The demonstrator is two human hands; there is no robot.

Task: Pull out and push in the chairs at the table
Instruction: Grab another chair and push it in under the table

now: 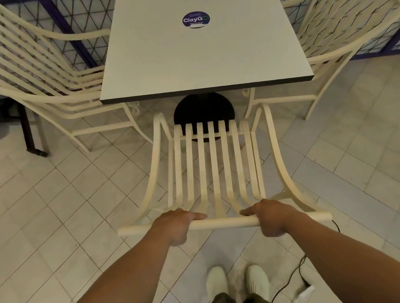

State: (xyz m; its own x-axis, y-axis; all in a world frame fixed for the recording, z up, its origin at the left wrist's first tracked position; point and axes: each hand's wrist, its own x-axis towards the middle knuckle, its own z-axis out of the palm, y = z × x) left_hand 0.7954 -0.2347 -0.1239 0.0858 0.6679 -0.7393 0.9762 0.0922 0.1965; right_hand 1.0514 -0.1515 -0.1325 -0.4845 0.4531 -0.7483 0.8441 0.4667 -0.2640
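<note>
Directly below the camera stands the near chair (214, 164), a cream slatted one. Its seat front is just short of the table (203, 50), with the black round table base (203, 112) showing in the gap between them. Both hands grip the chair's top rail (224, 222). The left hand (175, 226) is wrapped over the rail left of centre and the right hand (273, 216) right of centre, each with one digit laid along the rail toward the middle. The other fingers curl round the bar and are hidden behind it. The chair's legs are mostly covered by its slats and armrests, so where they meet the tiled floor (51, 220) is hard to make out.

The left side chair (33, 71) and the right side chair (344, 20) stand at the table's two sides. Their seats reach under the tabletop, which hides their inner parts. A round blue sticker (196, 19) on the table reads "ClayG", with its last letter and small print illegible. The table's far end is cut off at the upper edge.

Two pale shoes (216, 281) stand on the tiles behind the chair, and dark trouser legs leave the frame at the bottom. A black cable (299, 272) runs across the floor and disappears behind the right forearm
</note>
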